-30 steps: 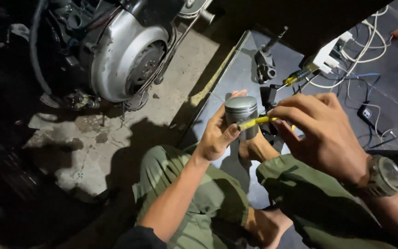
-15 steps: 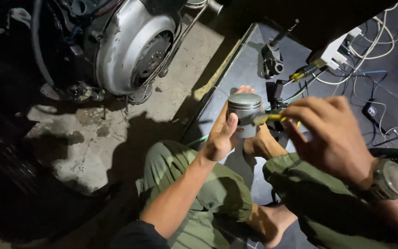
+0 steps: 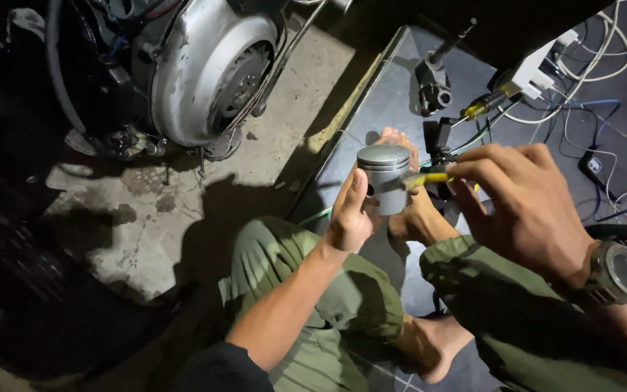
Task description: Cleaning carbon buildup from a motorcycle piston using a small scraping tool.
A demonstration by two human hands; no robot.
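A silver engine cover (image 3: 208, 72) looms over the concrete floor (image 3: 146, 210). Above his knees, the left hand (image 3: 350, 214) wraps a grey metal piston (image 3: 384, 174); the right hand (image 3: 524, 207) pinches what looks like a yellow-handled tool (image 3: 424, 178) against it.

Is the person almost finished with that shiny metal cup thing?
Done: the grey metal piston is out of the engine and lifted up. In hand: the left hand grips it upright while the right hand presses a yellow-handled tool against its side. Left: the piston is not back in the engine, and a yellow screwdriver lies on the floor. How close to finished, I cannot tell.
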